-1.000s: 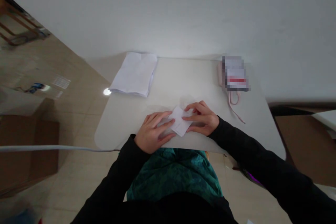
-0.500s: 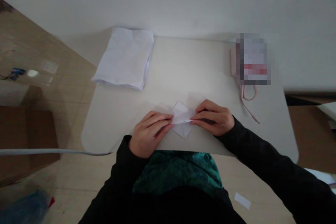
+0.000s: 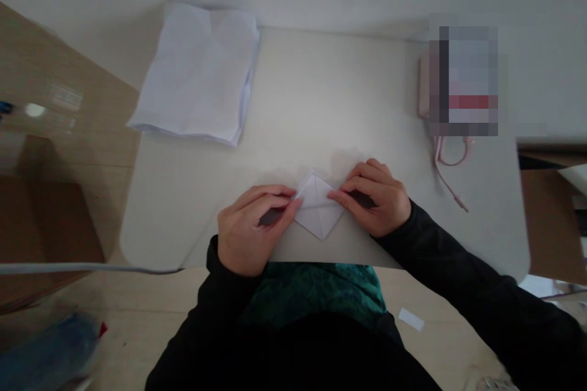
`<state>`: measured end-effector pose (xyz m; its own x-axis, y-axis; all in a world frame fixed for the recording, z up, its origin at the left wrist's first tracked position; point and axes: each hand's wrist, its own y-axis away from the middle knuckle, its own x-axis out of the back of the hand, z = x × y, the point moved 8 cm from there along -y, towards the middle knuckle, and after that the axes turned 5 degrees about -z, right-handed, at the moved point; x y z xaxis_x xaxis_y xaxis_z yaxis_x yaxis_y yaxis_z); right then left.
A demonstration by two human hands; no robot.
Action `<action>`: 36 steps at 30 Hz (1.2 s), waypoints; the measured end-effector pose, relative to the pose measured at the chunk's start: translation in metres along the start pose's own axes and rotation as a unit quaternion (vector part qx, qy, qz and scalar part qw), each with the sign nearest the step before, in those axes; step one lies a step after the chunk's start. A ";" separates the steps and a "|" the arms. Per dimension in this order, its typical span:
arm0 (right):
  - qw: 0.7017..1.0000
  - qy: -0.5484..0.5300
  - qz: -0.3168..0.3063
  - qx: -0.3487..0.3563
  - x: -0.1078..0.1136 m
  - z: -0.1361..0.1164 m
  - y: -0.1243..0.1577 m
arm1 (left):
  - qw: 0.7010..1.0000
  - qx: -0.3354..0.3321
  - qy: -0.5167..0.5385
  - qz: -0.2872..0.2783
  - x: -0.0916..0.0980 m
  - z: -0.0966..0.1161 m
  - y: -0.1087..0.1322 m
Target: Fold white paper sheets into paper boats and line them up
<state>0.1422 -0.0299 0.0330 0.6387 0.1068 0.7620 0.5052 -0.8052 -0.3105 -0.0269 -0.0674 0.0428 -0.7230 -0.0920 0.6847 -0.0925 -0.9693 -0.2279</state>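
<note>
A small white folded paper [image 3: 317, 211], diamond-shaped with crease lines, lies on the white table [image 3: 321, 104] near its front edge. My left hand [image 3: 250, 229] pinches the paper's left corner with curled fingers. My right hand [image 3: 378, 198] pinches its right corner the same way. Both wrists rest on the table, in black sleeves.
A stack of white paper sheets [image 3: 199, 73] lies at the table's back left. A pink device with a pink cord [image 3: 447, 165] sits at the back right by the wall. A brown box [image 3: 46, 220] stands on the floor to the left. A paper scrap [image 3: 411, 319] lies on the floor.
The paper, held folded between both hands half a second ago, now lies flat as a diamond. My hands have spread apart to its left and right corners. The camera has tilted down.
</note>
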 end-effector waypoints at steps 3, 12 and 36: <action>0.998 0.040 -0.007 -0.039 -0.002 0.002 0.001 | 1.000 0.013 -0.010 0.007 -0.001 0.000 -0.001; 0.992 0.065 -0.003 -0.105 -0.004 0.005 0.002 | 0.999 0.030 -0.034 0.012 -0.004 0.002 0.000; 0.988 0.077 0.014 -0.131 -0.006 0.008 0.002 | 0.993 -0.010 -0.083 -0.078 -0.013 -0.003 -0.006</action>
<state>0.1445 -0.0278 0.0236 0.5442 0.0091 0.8389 0.3085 -0.9321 -0.1900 -0.0194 -0.0599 0.0328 -0.5760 0.0214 0.8171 -0.2093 -0.9702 -0.1221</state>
